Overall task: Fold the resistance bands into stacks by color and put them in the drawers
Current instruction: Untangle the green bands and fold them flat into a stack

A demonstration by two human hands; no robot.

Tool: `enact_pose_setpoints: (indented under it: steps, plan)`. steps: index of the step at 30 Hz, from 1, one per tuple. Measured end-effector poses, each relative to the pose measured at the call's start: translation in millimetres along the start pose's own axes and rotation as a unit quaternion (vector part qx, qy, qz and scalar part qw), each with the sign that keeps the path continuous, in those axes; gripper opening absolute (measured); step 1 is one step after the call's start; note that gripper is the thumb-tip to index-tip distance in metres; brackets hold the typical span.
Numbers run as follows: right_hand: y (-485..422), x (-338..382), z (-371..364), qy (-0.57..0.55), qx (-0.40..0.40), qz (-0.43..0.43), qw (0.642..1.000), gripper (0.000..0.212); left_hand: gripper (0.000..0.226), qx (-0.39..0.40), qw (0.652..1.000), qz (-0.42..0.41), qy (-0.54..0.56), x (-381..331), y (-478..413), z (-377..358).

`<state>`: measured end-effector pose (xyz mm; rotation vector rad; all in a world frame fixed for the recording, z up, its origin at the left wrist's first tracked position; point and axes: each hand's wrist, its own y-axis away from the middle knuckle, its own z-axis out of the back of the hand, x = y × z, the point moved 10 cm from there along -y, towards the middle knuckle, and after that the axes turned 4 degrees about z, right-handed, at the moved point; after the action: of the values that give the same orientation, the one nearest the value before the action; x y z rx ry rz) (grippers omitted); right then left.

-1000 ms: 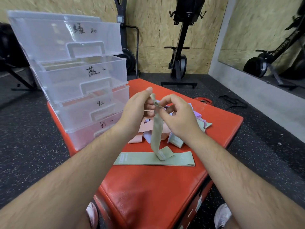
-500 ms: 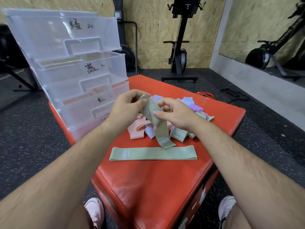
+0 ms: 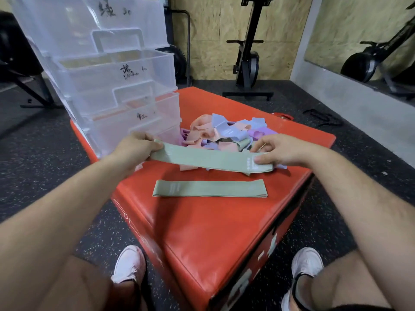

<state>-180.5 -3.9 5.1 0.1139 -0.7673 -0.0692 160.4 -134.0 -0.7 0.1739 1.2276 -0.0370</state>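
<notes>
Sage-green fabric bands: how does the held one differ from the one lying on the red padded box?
The held sage-green band is gripped at its ends by the left hand and right hand; the lying sage-green band is untouched, flat on the red padded box. The held band slants and crosses in front of the mixed-colour band pile; the lying band lies apart from it. Both are flattened green strips.
</notes>
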Motion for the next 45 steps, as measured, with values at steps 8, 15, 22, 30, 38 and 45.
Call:
enact_pose_setpoints:
  steps: [8,15,22,30,38,45]
  plan:
    - [-5.1,-23.4,-41.8,0.135,0.007,-0.004,0.991,0.017,0.017,0.021,0.972,-0.041,-0.229,49.9,9.6,-16.2]
    - [-9.0,-28.4,-59.8,0.218,0.022,-0.018,0.975,0.019,0.015,0.035,0.917,-0.113,-0.380,51.3,12.3,-34.2]
    - [-1.0,-21.4,-63.6,0.269,0.069,-0.005,0.961,0.054,0.054,0.162,0.877,-0.230,-0.389,38.2,37.2,-79.2]
    - [0.3,-21.6,-74.8,0.309,0.071,0.028,0.948,0.058,0.041,0.231,0.846,-0.268,-0.399,42.7,47.5,-117.0]
    - [1.6,-9.0,-35.7,0.242,-0.056,0.048,0.968,0.024,0.062,0.212,0.834,-0.259,-0.439,24.6,45.2,-137.7]
    - [-16.1,-29.4,-23.8,0.237,-0.051,-0.005,0.970,0.046,0.037,0.183,0.848,-0.322,-0.379,-34.7,51.4,-193.0]
